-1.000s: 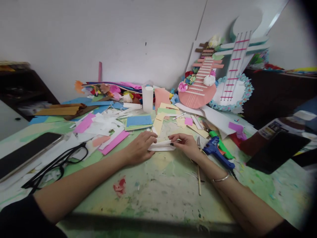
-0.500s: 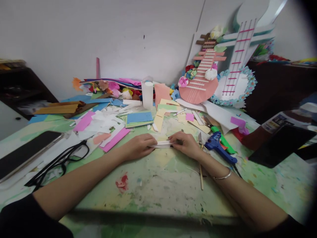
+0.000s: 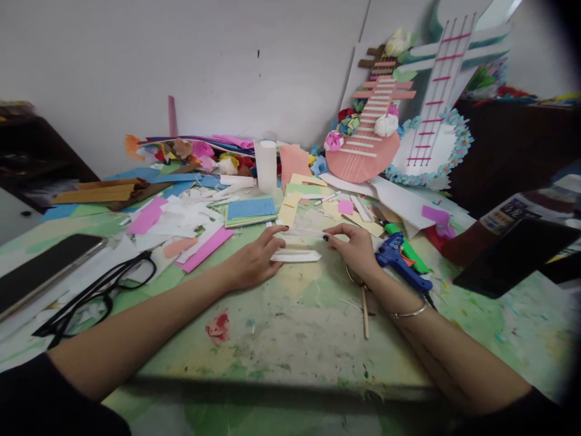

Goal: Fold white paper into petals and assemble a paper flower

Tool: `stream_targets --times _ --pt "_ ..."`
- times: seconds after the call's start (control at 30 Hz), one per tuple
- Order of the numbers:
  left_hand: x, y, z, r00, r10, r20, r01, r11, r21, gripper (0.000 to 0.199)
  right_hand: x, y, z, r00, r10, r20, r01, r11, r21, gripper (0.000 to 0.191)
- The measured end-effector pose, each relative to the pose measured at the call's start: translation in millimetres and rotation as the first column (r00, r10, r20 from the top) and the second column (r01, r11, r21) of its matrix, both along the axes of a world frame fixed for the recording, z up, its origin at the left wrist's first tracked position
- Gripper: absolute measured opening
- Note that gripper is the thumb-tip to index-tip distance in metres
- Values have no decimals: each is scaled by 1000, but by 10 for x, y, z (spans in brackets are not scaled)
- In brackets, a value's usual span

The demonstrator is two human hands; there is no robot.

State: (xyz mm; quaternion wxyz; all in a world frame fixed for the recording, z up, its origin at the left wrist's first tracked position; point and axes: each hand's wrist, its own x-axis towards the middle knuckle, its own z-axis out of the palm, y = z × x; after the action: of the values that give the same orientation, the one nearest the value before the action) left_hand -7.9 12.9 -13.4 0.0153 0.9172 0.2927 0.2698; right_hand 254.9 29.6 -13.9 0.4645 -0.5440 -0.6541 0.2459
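Between my hands, near the middle of the table, a thin white paper strip (image 3: 305, 232) is stretched sideways. My left hand (image 3: 258, 257) touches its left end with thumb and fingers bent, and its lower fingers rest at a folded white paper piece (image 3: 297, 257) lying just nearer to me. My right hand (image 3: 351, 245) pinches the right end of the strip between thumb and index finger. Right of that hand lies a blue glue gun (image 3: 399, 261), and a thin wooden stick (image 3: 365, 312) is below the wrist.
Black glasses (image 3: 102, 297) and a phone (image 3: 49, 266) lie at left. Behind are paper scraps, a stack of blue and green paper (image 3: 252, 209) and a white roll (image 3: 266, 166). Paper instruments (image 3: 363, 157) lean on the wall. A bottle (image 3: 503, 224) and a dark tablet (image 3: 517, 257) stand right.
My hands have moved apart and slightly away from me. The folded white piece now shows separately below the thin strip. The view has shifted slightly.
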Motion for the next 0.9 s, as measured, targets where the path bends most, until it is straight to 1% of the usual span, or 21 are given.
stream_targets --times 0.07,0.1,0.2,0.23,0.3,0.37,0.43,0.5,0.6,0.73,0.8,0.9 --pt "17 12 -25 1000 9 10 -9 1000 -9 21 14 18 1 999 0 -46 0 1000 10 10" --pt "18 22 -40 1000 9 19 -8 999 -35 21 17 27 -2 997 10 -74 -9 1000 14 10" --pt "1 57 -84 999 27 44 -22 992 -124 29 22 55 -26 989 30 -143 -30 1000 -1 9" --pt "-6 65 -93 998 40 43 -34 991 -128 31 23 64 -36 988 28 -151 -31 999 -13 9" --pt "-15 71 -98 998 57 21 -55 996 -67 27 27 77 -53 988 21 -152 -26 999 -30 8" --pt "-13 67 -86 998 54 -24 -52 997 53 22 30 82 -64 991 19 -129 -24 999 -35 7" --pt "-3 59 -62 996 36 -83 -23 988 155 23 33 84 -69 995 25 -95 -28 999 -37 8" --pt "9 58 -40 990 13 -143 14 982 189 24 35 85 -72 998 31 -56 -34 998 -48 8" --pt "15 82 -34 983 -4 -181 35 985 167 24 40 88 -75 999 39 -20 -40 997 -71 9" --pt "-8 126 -61 993 -33 -116 56 977 207 23 41 82 -72 999 37 2 -37 997 -70 11" --pt "-28 122 -57 997 -34 -63 47 974 220 21 37 75 -67 999 42 14 -41 997 -66 12" --pt "-65 86 -5 992 44 114 -63 984 168 19 27 70 -66 994 104 28 -101 991 -88 14"
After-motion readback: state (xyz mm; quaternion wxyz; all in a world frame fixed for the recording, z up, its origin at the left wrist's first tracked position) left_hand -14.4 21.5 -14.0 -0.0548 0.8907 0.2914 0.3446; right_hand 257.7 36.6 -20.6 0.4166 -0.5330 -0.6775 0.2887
